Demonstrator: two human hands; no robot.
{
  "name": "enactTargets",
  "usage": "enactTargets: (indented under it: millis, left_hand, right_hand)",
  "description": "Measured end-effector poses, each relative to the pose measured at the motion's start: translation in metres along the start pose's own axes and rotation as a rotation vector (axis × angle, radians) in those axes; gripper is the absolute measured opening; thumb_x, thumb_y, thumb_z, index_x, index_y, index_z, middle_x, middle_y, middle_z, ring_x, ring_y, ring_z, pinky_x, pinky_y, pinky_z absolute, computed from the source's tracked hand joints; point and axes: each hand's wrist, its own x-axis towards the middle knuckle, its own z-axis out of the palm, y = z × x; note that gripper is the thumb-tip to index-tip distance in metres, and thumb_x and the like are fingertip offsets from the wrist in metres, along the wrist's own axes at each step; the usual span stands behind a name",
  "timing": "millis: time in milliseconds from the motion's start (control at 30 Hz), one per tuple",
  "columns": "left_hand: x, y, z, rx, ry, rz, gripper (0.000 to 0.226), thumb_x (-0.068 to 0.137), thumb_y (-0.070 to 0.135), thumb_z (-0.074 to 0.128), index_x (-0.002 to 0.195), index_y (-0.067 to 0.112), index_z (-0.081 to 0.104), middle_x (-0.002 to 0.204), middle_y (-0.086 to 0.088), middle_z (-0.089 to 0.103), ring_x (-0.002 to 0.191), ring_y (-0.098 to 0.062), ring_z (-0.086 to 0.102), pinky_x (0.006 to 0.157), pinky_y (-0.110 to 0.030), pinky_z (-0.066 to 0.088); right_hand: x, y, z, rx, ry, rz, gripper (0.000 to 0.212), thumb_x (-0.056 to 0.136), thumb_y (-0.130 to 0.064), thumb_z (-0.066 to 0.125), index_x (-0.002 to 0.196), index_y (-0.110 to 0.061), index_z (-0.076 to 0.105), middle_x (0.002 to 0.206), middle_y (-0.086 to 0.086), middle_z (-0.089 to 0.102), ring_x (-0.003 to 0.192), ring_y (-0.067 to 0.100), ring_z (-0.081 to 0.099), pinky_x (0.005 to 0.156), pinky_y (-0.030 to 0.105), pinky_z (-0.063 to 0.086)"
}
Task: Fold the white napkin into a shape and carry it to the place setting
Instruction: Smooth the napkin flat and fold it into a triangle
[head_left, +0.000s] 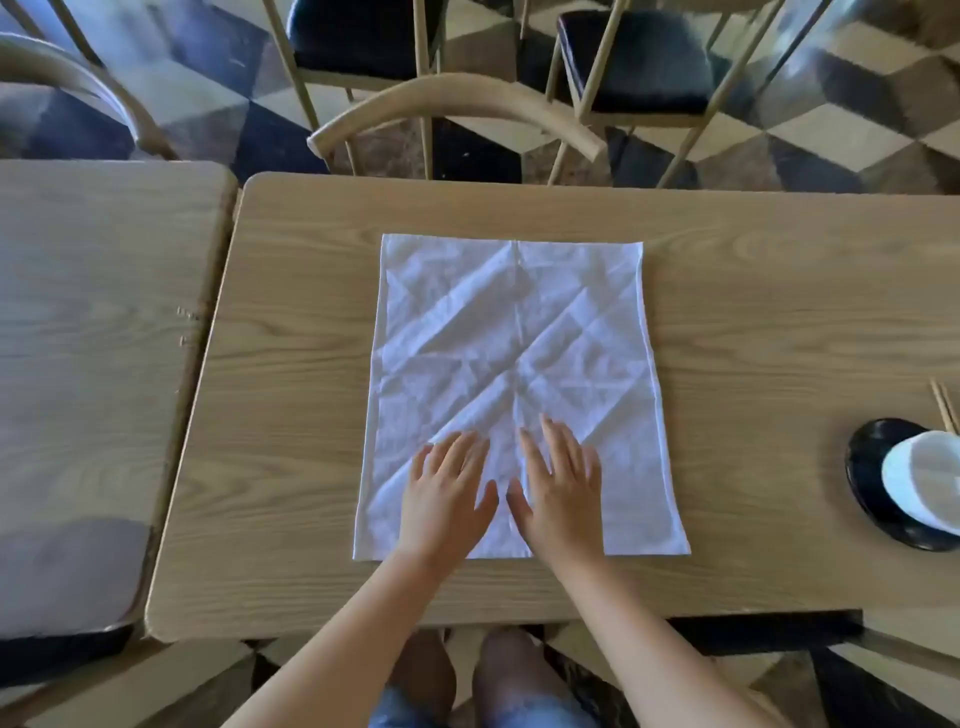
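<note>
The white napkin (514, 338) lies spread flat and creased on the wooden table (753, 312), in the middle of the head view. My left hand (447, 493) and my right hand (561, 493) rest palm-down, side by side, on the napkin's near half, fingers apart and holding nothing. At the right edge of the table is the place setting: a black plate (872, 483) with a white bowl (924, 483) on it and chopsticks (943, 413) behind.
A second wooden table (93, 338) stands close on the left. A curved wooden chair back (457, 104) sits just beyond the far table edge, with dark-seated chairs (644, 57) behind on a chequered floor.
</note>
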Motion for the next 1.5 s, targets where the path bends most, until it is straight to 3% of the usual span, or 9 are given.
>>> enactTargets:
  millis: [133, 433, 567, 633, 800, 933, 1133, 1267, 1500]
  left_hand:
    - [-0.006, -0.003, 0.030, 0.080, -0.092, 0.012, 0.060, 0.080, 0.028, 0.067, 0.136, 0.015, 0.048, 0.144, -0.012, 0.043, 0.135, -0.031, 0.035, 0.105, -0.058, 0.032]
    - [0.001, -0.076, 0.023, 0.196, -0.084, -0.114, 0.070, 0.085, 0.044, 0.035, 0.147, 0.015, 0.022, 0.155, -0.005, 0.018, 0.143, -0.021, 0.017, 0.115, -0.042, 0.012]
    - [0.021, -0.073, 0.021, 0.202, -0.022, -0.308, 0.074, 0.087, 0.046, 0.027, 0.147, 0.006, 0.015, 0.155, -0.005, 0.006, 0.144, -0.018, 0.010, 0.115, -0.051, 0.001]
    - [0.041, -0.050, 0.030, 0.218, -0.032, -0.163, 0.069, 0.089, 0.044, 0.029, 0.148, 0.010, 0.017, 0.156, -0.005, 0.008, 0.144, -0.018, 0.011, 0.112, -0.055, -0.004]
    - [0.106, -0.010, 0.052, 0.229, -0.039, 0.041, 0.054, 0.090, 0.036, 0.036, 0.141, 0.020, 0.039, 0.151, -0.006, 0.032, 0.140, -0.021, 0.026, 0.110, -0.058, 0.009]
    - [0.126, -0.032, 0.054, 0.222, -0.112, 0.052, 0.058, 0.088, 0.047, 0.034, 0.143, 0.031, 0.032, 0.154, -0.005, 0.028, 0.142, -0.023, 0.023, 0.112, -0.053, 0.016]
    - [0.142, -0.088, 0.028, 0.220, -0.032, -0.121, 0.067, 0.088, 0.053, 0.029, 0.149, 0.028, 0.014, 0.159, -0.006, 0.007, 0.146, -0.018, 0.004, 0.117, -0.042, 0.004]
    - [0.173, -0.094, 0.024, 0.231, 0.054, -0.363, 0.071, 0.093, 0.052, 0.026, 0.149, 0.016, 0.003, 0.159, -0.003, -0.001, 0.145, -0.012, -0.004, 0.114, -0.049, -0.011]
    - [0.240, -0.054, 0.044, 0.294, -0.091, 0.044, 0.062, 0.093, 0.051, 0.030, 0.148, 0.036, 0.007, 0.159, 0.002, 0.001, 0.145, -0.015, -0.003, 0.113, -0.053, -0.007]
  right_hand:
    - [-0.007, 0.005, 0.029, -0.010, -0.073, -0.041, 0.057, 0.092, -0.035, 0.034, 0.145, -0.016, 0.025, 0.153, 0.010, 0.018, 0.141, 0.030, 0.017, 0.108, 0.058, 0.018]
    - [0.002, 0.104, 0.029, -0.082, -0.090, 0.063, 0.060, 0.093, -0.034, 0.022, 0.144, -0.004, 0.023, 0.152, 0.012, 0.020, 0.141, 0.027, 0.020, 0.114, 0.051, 0.021]
    - [0.019, 0.112, 0.022, -0.017, 0.013, 0.187, 0.060, 0.093, -0.033, 0.024, 0.143, 0.000, 0.021, 0.151, 0.013, 0.015, 0.141, 0.027, 0.018, 0.115, 0.050, 0.017]
    - [0.040, 0.085, 0.026, -0.008, 0.062, 0.109, 0.058, 0.092, -0.030, 0.030, 0.143, -0.001, 0.026, 0.151, 0.015, 0.022, 0.140, 0.027, 0.021, 0.114, 0.046, 0.013]
    - [0.109, 0.040, 0.036, -0.028, 0.038, -0.071, 0.057, 0.086, -0.025, 0.033, 0.139, -0.005, 0.038, 0.147, 0.013, 0.038, 0.136, 0.027, 0.033, 0.109, 0.051, 0.026]
    - [0.131, 0.059, 0.036, -0.055, 0.007, -0.119, 0.057, 0.088, -0.030, 0.032, 0.138, -0.005, 0.039, 0.146, 0.013, 0.040, 0.135, 0.028, 0.035, 0.108, 0.052, 0.027]
    - [0.155, 0.135, 0.015, -0.112, 0.001, 0.018, 0.068, 0.088, -0.039, 0.016, 0.144, -0.001, 0.023, 0.153, 0.017, 0.023, 0.142, 0.026, 0.019, 0.115, 0.041, 0.014]
    - [0.178, 0.126, 0.012, -0.076, 0.083, 0.081, 0.063, 0.091, -0.036, 0.030, 0.142, 0.001, 0.026, 0.151, 0.020, 0.026, 0.140, 0.031, 0.024, 0.114, 0.048, 0.017]
    - [0.257, 0.074, 0.031, -0.089, -0.049, -0.221, 0.058, 0.095, -0.033, 0.037, 0.147, -0.016, 0.018, 0.157, 0.005, 0.014, 0.144, 0.018, 0.010, 0.114, 0.052, 0.005]
